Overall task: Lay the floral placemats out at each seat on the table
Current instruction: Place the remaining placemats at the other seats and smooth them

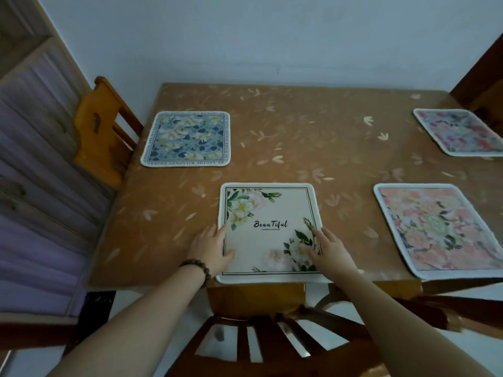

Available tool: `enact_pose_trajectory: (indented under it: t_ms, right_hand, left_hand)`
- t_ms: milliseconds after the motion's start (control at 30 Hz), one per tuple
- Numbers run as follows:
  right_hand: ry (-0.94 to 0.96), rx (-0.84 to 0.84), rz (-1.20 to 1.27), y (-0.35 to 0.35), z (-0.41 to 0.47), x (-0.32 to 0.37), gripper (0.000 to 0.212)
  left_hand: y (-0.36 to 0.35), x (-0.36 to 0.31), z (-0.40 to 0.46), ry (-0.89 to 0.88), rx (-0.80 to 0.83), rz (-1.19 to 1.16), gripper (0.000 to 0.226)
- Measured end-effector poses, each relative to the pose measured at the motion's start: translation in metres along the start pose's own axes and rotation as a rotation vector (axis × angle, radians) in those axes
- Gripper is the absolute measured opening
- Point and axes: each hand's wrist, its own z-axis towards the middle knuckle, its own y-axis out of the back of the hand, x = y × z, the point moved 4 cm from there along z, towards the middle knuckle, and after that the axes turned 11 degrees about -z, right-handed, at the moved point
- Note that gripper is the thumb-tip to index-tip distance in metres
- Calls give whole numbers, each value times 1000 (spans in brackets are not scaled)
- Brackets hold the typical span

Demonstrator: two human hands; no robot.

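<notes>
four floral placemats lie on the table; both hands, left hand and right hand, press flat-fingered on the cream placemat, seemingly the last.

Four floral placemats lie on one table: one cream placemat printed with white flowers and a word, one blue placemat at the far left, one peach-pink placemat at the near right, and one pale pink placemat at the far right. Two hands are in view, the left hand and the right hand. One beaded bracelet circles the left wrist. Two wooden chairs show plainly, one light chair and one dark chair.
</notes>
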Motion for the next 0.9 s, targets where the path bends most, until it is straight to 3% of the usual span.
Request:
enact_pose_trajectory:
  t_ms: [133,233,633,900]
  right_hand:
    - [51,104,-63,-12,0,-23,110]
    - [74,152,-132,-25,-3,-30,135]
    - [175,-24,-73,-36,4,-20,110]
    - [137,11,-83,-44,1,-12,115]
  left_hand:
    - [-33,-12,-14,127,161,52,113]
    - [-51,-18,-21,159,199,69,123]
    - [-47,-6,-9,173,-10,-106,100]
    - [-42,-5,-14,178,-16,-51,102]
